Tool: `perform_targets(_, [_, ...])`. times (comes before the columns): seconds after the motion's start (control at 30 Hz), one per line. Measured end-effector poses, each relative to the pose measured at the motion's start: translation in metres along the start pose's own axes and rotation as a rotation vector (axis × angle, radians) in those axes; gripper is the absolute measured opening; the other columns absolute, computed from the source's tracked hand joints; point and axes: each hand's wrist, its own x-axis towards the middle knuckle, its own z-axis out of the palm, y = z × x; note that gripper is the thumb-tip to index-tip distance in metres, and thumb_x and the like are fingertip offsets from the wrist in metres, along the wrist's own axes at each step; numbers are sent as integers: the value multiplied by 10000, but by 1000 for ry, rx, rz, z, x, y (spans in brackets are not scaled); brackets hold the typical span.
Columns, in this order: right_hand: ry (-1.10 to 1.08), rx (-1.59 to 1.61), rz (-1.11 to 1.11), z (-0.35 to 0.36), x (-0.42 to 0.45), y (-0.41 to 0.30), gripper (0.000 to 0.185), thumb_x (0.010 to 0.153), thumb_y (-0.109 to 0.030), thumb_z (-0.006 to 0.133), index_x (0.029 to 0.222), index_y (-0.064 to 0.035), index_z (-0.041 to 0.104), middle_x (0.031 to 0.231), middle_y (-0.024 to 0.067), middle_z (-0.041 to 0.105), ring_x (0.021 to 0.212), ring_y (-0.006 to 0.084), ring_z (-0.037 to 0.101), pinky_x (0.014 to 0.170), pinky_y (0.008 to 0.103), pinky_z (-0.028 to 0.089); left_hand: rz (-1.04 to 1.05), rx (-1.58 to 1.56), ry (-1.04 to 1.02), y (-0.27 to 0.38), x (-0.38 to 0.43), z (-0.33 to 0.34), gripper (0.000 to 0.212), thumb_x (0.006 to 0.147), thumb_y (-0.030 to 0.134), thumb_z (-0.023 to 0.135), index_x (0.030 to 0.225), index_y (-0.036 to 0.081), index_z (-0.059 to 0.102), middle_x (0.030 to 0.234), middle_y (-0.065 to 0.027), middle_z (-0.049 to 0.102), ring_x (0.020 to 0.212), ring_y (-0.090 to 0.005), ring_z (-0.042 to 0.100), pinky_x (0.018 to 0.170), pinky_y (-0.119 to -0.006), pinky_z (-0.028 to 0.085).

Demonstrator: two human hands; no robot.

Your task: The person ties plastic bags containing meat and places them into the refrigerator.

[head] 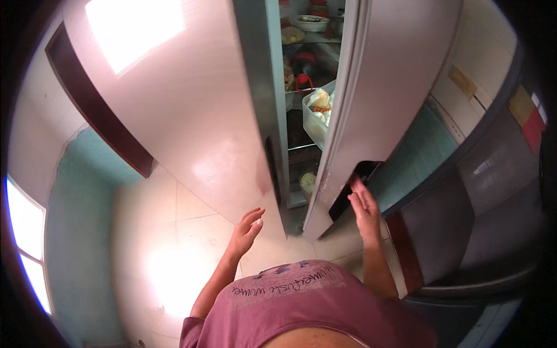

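My right hand (364, 204) has its fingertips in the dark handle recess (341, 203) of the right refrigerator door (391, 78), which stands partly open. My left hand (247, 231) is in the air in front of the left refrigerator door (196, 130), near its lower edge, holding nothing. Through the gap between the doors show shelves with a white bowl (312, 23), a red-topped item (303, 81), a translucent plastic bin (314, 124) with bagged food, and a container of pale green food (308, 180) low down.
Tiled floor (196, 243) lies below, with strong glare. To the left are a green-painted wall (78, 226), a dark brown wooden edge (100, 104) and a bright window (28, 243). A dark grey surface (444, 235) and another brown strip (402, 252) stand at the right.
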Motion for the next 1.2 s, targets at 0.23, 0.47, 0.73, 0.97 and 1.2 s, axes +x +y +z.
perform_targets(0.23, [-88, -399, -279, 22, 18, -4, 596, 901, -172, 537, 1404, -42, 245, 1450, 146, 276, 1262, 270, 382, 948, 358, 387, -405, 353, -236, -72, -26, 5, 419, 863, 359, 546, 1116, 29, 600, 1103, -206, 590, 1020, -315, 576, 886, -377, 454])
perform_targets(0.47, [259, -564, -294, -51, 49, -8, 576, 952, -260, 439, 1411, -11, 196, 1446, 180, 260, 1260, 250, 387, 1010, 319, 316, -859, 728, -115, -228, -199, -26, 403, 822, 387, 525, 902, 16, 661, 938, -233, 624, 919, -376, 589, 819, -439, 466])
perform_targets(0.73, [763, -775, -146, -170, -5, -58, 594, 957, -440, 356, 1198, 88, 485, 1203, 213, 531, 1081, 273, 525, 965, 335, 376, -1684, 202, -94, -245, -433, 29, 499, 871, 434, 476, 879, -36, 643, 849, -192, 646, 799, -299, 628, 718, -421, 479])
perform_targets(0.97, [1150, -597, -348, -250, -69, -51, 649, 949, -485, 333, 1211, 91, 476, 1196, 224, 526, 1068, 292, 535, 944, 349, 408, -1378, 356, -372, -282, -298, -7, 554, 882, 495, 412, 915, -2, 655, 920, -199, 650, 875, -319, 612, 771, -436, 467])
perform_targets(1.2, [1133, -934, 316, -222, -148, 115, 438, 873, -378, 505, 1094, -13, 600, 1024, 148, 609, 831, 230, 589, 736, 369, 468, -478, 815, -45, -286, 36, -182, 412, 885, 364, 429, 821, 5, 619, 934, -216, 619, 882, -406, 571, 769, -478, 461])
